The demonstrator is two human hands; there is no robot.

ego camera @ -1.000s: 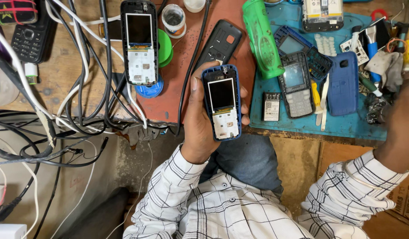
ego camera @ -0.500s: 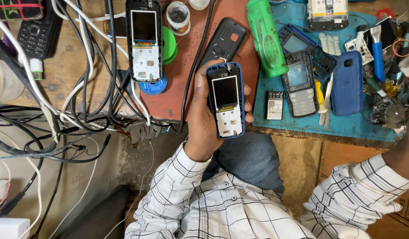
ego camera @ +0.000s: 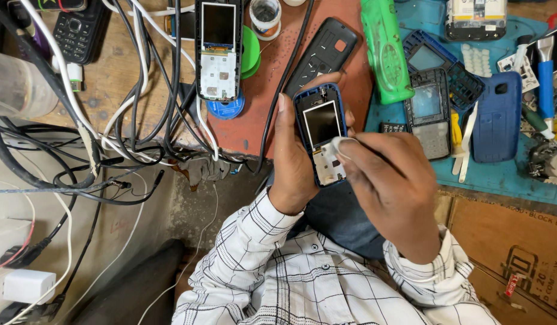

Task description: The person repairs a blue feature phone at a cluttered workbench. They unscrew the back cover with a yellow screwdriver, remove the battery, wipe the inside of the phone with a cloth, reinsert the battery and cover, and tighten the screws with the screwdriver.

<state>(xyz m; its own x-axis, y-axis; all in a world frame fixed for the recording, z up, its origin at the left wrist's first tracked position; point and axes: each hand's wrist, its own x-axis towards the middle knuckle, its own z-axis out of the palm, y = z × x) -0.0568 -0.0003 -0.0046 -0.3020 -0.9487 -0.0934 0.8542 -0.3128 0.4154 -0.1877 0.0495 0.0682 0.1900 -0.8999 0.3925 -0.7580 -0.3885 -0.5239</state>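
Cluttered wooden table (ego camera: 113, 90) is carrying a red mat (ego camera: 272, 90) and a blue mat (ego camera: 501, 174), with black and white cables (ego camera: 140, 102) tangling across its left side. Left hand (ego camera: 293, 162) is wrapping around a blue-framed opened phone (ego camera: 320, 133), fingers closed on its edges, holding it above the table's front edge, screen facing up. Right hand (ego camera: 390, 186) is pinching a small white pad (ego camera: 337, 146) between fingertips and pressing it against the phone just below the screen. Black back cover (ego camera: 320, 54) is lying on the red mat just beyond the held phone. Another stripped phone (ego camera: 218, 51) is sitting on the cables, with a green tape roll (ego camera: 249, 51) and a small round pot (ego camera: 265, 17) beside it. Green bottle (ego camera: 384, 51) is lying where the two mats meet. Grey keypad phone (ego camera: 428, 114), blue phone frame (ego camera: 444, 66) and blue back cover (ego camera: 498, 117) are resting on the blue mat. Black keypad phone (ego camera: 80, 33) is lying at far left. Checked shirt sleeves (ego camera: 278, 265) are showing below.
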